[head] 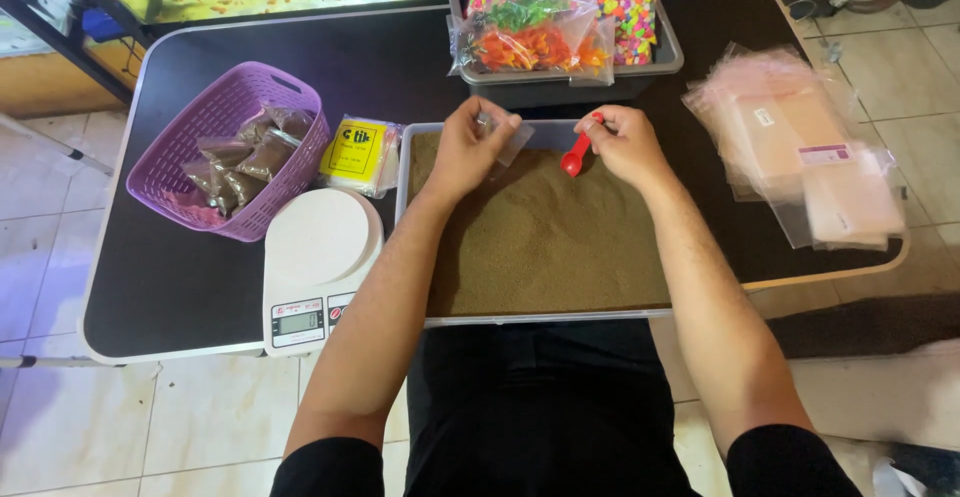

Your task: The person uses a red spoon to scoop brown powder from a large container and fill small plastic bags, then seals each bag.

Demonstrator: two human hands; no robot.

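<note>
A wide shallow tray (420, 157) full of fine brown granules sits on the black table in front of me. My left hand (470, 147) holds a small clear plastic bag (512, 137) over the far end of the tray. My right hand (625, 142) grips a small red scoop (576, 155), its bowl pointing down toward the granules, just right of the bag. A white digital kitchen scale (318, 267) stands left of the tray at the table's front edge.
A purple basket (195, 132) with several filled brown packets stands at the left. A yellow-labelled pack of bags (360, 152) lies beside it. A grey bin (668, 55) of bright coloured gravel bags sits behind the tray. Clear pink-tinted bags (800, 147) are stacked at the right.
</note>
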